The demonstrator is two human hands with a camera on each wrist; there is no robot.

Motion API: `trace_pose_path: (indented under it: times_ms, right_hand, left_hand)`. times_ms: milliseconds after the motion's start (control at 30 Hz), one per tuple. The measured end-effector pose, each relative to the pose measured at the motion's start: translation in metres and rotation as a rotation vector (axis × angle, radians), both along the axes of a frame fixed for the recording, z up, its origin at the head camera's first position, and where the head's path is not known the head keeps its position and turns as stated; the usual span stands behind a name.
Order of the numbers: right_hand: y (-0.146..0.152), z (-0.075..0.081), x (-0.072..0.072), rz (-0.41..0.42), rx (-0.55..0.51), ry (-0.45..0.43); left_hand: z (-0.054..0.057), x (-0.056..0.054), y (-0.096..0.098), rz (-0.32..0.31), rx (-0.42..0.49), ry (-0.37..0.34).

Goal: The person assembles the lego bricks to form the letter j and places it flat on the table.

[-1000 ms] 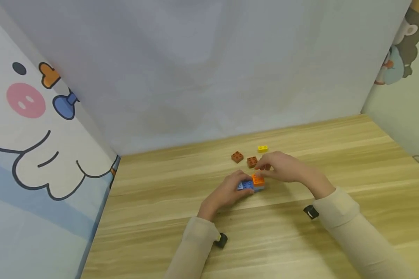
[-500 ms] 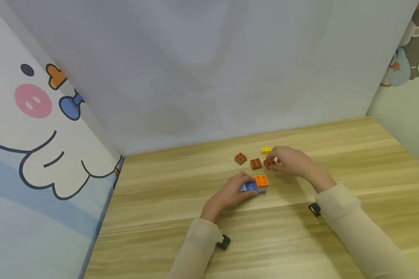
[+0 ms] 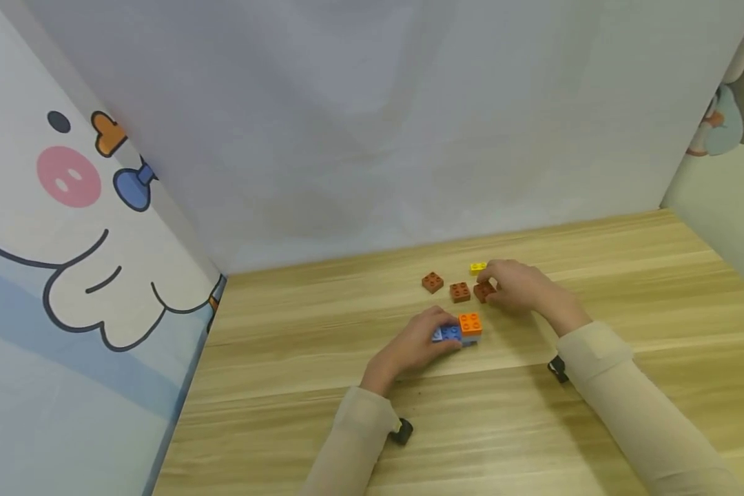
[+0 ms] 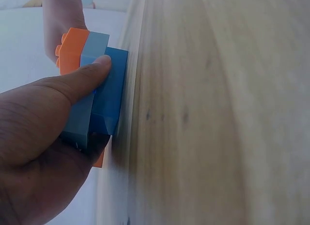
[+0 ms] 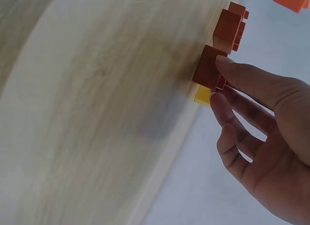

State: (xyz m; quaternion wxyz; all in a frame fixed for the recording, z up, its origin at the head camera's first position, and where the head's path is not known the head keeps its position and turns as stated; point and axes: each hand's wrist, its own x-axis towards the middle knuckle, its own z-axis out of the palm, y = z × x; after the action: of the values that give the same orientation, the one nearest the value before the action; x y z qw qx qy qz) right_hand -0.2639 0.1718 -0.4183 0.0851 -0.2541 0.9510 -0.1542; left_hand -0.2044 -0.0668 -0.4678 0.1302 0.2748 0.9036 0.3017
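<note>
1. Left hand [image 3: 414,342]: fingers curled round blue-and-orange stack [image 3: 451,333], set on bench [image 3: 285,358], orange block [image 3: 470,324] topmost at right end.
2. Right hand [image 3: 522,286]: thumb and fingers pinching rightmost brown block [image 5: 208,67], beyond stack.
3. Middle brown block [image 3: 460,293], one: just left of pinched piece.
4. Leftmost brown block [image 3: 432,282], one: turned cornerwise.
5. Yellow block [image 3: 477,268], one: behind pinched piece.

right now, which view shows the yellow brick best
The head view: the yellow brick shows its studs there. The right wrist view shows only part, behind a brown brick; the left wrist view shows none.
</note>
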Motion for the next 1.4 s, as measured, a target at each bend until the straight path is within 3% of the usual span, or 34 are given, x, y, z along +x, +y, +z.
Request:
trace_pose_path:
  times_ms: [700,1400]
  right_hand:
    - [0.008,-0.002,0.007,0.006,-0.037,0.040]
    - [0.002,0.025,0.036,0.099,-0.105,0.074]
  left_hand:
    - [0.000,0.001,0.003,-0.017,0.007,0.005]
    - [0.001,0.001,-0.001,-0.013,0.013,0.013]
